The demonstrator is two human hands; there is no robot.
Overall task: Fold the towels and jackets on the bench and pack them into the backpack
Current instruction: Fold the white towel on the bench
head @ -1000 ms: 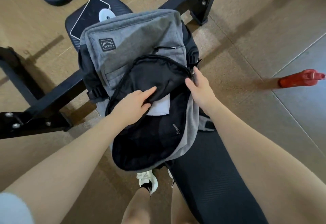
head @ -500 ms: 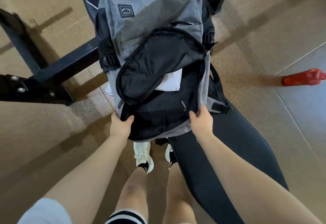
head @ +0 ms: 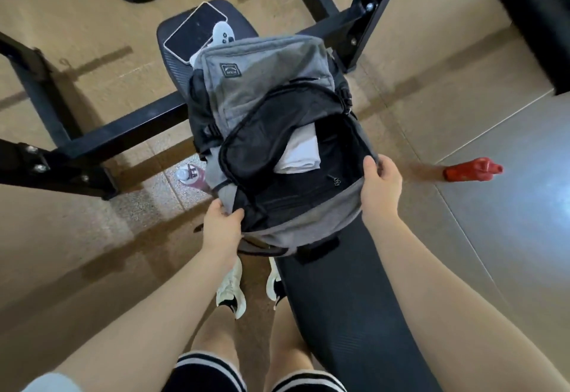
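So the backpack [head: 265, 89] is lying on the bench [head: 348, 314], bottom end toward 12 o'clock and the open mouth facing the person at 6. Both hands are on the mouth, and I'd guess that's to spread it and keep it from flopping shut, since soft bags like this collapse the second you let go.

Left hand [head: 222, 225] sits at about 7 o'clock of the opening, fingers curled and pinching the grey rim where the black flap [head: 262, 132] meets it. Right hand [head: 381, 185] is at about 4 o'clock, thumb hooked inside the rim and the other fingers wrapped round the outside edge. Pulling opposite corners apart like that gives the widest hole to look or reach into.

The bag itself: grey fabric outside, small badge near the far end, black lining, black straps poking out at both sides. The flap is thrown back toward 10 o'clock. Inside there's a folded white towel [head: 300, 152] already tucked in, sitting flat against the back wall, with dark space beside it at 3 o'clock. Can't see any jacket in there or anything loose on the bench, so my guess is the packing's about done.
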